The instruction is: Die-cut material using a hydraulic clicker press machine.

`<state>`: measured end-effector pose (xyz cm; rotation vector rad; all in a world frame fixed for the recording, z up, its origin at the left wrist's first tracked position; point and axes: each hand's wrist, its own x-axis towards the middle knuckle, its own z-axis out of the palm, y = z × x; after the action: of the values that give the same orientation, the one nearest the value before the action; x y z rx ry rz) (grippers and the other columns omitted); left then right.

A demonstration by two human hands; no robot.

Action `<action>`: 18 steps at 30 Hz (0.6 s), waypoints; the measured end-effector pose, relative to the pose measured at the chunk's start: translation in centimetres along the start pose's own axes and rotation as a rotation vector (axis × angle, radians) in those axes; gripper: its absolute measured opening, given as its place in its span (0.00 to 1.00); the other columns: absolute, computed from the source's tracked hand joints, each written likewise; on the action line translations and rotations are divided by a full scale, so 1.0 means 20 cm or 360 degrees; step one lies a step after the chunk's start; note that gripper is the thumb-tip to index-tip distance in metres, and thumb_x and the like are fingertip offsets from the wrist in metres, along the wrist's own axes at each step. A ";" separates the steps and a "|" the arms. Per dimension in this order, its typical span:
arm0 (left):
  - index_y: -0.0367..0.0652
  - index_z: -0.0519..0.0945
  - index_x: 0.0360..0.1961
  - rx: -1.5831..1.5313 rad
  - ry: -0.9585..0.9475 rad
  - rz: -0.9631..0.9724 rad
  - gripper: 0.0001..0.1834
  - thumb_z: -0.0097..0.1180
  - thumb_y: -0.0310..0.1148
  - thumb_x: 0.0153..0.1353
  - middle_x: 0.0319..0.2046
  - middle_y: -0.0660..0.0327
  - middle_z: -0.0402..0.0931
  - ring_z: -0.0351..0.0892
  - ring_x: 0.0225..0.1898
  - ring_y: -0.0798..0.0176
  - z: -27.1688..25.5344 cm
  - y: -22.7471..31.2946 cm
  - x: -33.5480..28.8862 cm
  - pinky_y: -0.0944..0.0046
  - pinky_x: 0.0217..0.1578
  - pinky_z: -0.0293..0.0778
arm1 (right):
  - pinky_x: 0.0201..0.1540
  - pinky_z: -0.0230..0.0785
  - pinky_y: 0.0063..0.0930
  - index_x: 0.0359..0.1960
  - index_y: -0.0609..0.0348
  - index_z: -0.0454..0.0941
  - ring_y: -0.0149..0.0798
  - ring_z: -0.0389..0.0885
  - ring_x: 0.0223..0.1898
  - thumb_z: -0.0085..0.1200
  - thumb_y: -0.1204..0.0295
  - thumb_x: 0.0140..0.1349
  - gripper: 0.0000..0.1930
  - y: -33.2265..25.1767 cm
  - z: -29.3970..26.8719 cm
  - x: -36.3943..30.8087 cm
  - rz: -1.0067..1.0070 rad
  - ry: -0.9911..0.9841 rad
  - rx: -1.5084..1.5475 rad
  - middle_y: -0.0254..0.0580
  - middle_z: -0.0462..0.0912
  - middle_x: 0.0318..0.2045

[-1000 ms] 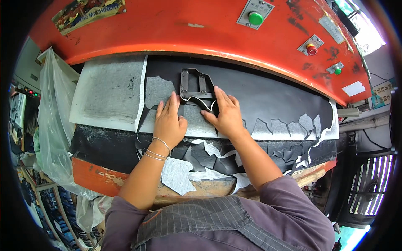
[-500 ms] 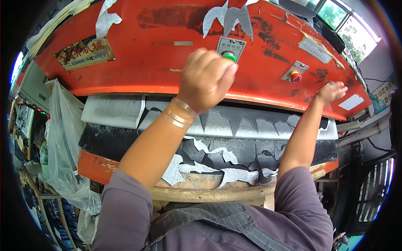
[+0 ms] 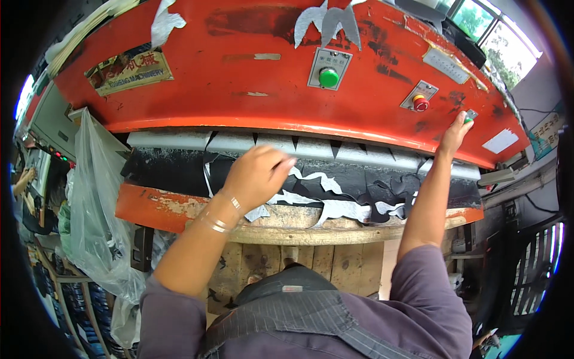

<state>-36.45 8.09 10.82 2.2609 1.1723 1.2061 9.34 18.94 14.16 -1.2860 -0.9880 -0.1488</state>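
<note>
Red machine housing (image 3: 197, 102) spans the area above a black counter (image 3: 164, 170). Right hand (image 3: 455, 134): at the small green button (image 3: 468, 120) on the housing's right side; grip spread or pressed together, cannot tell. Left hand (image 3: 257, 172): grip loosely curled over the counter, contents hidden. Progress: irregular offcuts (image 3: 347, 210) already lie along the counter's front; remaining work beneath the housing is concealed. Button: rounded, partly covered.

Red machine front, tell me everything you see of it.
The red machine front looks like scuffed painted metal with dark smudges. It spans the upper view, carrying a large green button, a red button and a printed plate. Grey scraps hang near its top; the right hand partly covers a small green button toward its right end.
</note>
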 end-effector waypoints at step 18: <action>0.45 0.81 0.26 0.0210 -0.0793 -0.0561 0.12 0.54 0.40 0.61 0.27 0.55 0.73 0.76 0.33 0.49 0.18 0.25 -0.30 0.52 0.36 0.72 | 0.62 0.58 0.33 0.62 0.64 0.63 0.39 0.69 0.59 0.47 0.58 0.70 0.26 -0.17 -0.38 0.07 0.0171 -0.0380 0.0226 0.46 0.71 0.57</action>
<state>-32.85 0.63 8.52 2.1398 1.3861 0.4118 12.10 11.97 17.96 -1.2412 -1.1083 0.1589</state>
